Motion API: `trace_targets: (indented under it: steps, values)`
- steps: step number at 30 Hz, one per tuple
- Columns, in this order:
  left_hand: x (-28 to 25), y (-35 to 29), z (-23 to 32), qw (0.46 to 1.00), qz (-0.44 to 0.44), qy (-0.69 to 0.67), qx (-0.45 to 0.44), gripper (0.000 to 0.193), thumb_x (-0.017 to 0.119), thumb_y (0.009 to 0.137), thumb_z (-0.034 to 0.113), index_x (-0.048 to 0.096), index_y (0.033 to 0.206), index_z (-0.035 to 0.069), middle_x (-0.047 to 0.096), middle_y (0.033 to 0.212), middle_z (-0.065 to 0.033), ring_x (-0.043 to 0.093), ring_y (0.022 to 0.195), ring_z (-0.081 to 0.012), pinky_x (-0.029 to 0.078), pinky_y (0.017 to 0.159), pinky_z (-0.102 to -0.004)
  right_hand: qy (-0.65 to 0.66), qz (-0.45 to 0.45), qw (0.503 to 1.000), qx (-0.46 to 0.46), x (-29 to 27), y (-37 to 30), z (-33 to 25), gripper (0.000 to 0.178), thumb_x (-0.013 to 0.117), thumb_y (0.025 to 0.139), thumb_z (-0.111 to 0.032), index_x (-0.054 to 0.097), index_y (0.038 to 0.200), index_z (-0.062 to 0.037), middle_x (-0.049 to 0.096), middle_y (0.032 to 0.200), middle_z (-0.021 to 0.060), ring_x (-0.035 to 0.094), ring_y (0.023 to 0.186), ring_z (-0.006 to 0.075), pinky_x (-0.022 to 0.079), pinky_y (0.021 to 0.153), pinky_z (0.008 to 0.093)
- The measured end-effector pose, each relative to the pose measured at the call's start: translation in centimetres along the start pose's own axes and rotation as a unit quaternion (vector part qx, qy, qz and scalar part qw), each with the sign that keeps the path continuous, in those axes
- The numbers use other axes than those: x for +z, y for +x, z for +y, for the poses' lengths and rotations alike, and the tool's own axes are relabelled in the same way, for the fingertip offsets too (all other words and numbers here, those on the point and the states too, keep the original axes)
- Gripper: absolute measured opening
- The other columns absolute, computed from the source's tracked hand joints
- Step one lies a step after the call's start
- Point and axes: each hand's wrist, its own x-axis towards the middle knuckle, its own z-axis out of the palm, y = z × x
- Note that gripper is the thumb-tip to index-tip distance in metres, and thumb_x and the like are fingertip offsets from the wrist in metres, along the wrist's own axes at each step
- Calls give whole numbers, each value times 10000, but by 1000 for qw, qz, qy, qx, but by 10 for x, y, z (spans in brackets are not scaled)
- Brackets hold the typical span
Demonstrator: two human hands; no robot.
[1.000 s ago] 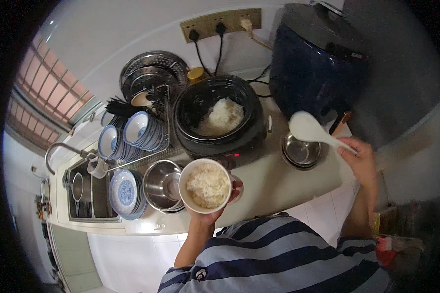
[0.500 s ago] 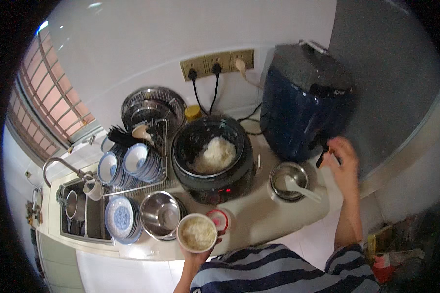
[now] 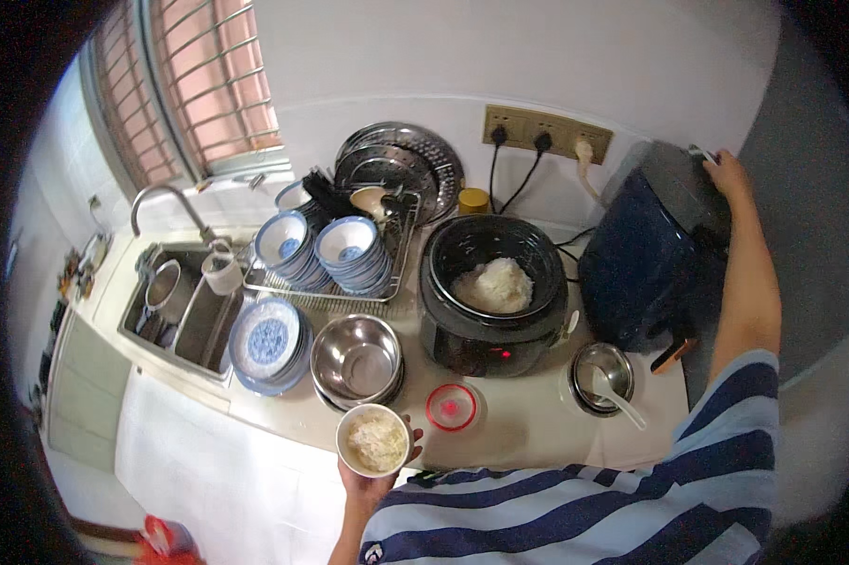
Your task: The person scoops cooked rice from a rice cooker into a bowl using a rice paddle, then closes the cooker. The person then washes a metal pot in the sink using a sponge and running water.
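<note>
My left hand (image 3: 373,487) grips a white bowl (image 3: 343,463) of cooked rice (image 3: 377,441) at the front edge of the counter. With my right arm stretched to the far right, my right hand (image 3: 728,173) is closed on the silver handle (image 3: 703,153) atop a tall dark blue appliance (image 3: 636,250). Left of that appliance stands an uncovered black rice cooker (image 3: 492,348), with a mound of white rice (image 3: 502,285) inside. A flat dark object with an orange edge, perhaps a phone (image 3: 673,356), rests at the appliance's base.
Steel bowls (image 3: 356,359), blue-and-white plates (image 3: 266,341) and a round red-rimmed container (image 3: 452,407) stand on the counter (image 3: 528,428). A white spoon (image 3: 617,400) lies in a steel bowl (image 3: 589,363) at right. Stacked bowls (image 3: 353,256) fill a rack beside the sink (image 3: 208,315).
My right hand has moved up from beside the dark object to the appliance's top handle. The dark object now stays at the base. The view has shifted; my left hand still holds the bowl.
</note>
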Motion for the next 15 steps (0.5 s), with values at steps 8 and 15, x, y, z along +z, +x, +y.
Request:
trace_targets:
  steps: [8, 15]
  values:
    - [-22, 0, 13, 994, -87, -23, -59, 721, 335, 842, 554, 306, 1342, 36, 366, 1326, -257, 375, 1182, -492, 345, 966, -578, 135, 225, 961, -89, -57, -59, -47, 672, 658, 770, -259, 335, 1335, -92, 498, 1227, 231, 512, 1115, 339, 411, 930, 407]
    - [-17, 20, 7, 994, -75, 0, -75, 762, 367, 807, 599, 310, 1349, 66, 335, 1359, -238, 346, 1198, -508, 309, 979, -598, 280, 38, 939, -195, -101, -161, -144, 660, 659, 743, -294, 371, 1333, -228, 578, 947, 182, 615, 831, 248, 499, 718, 332]
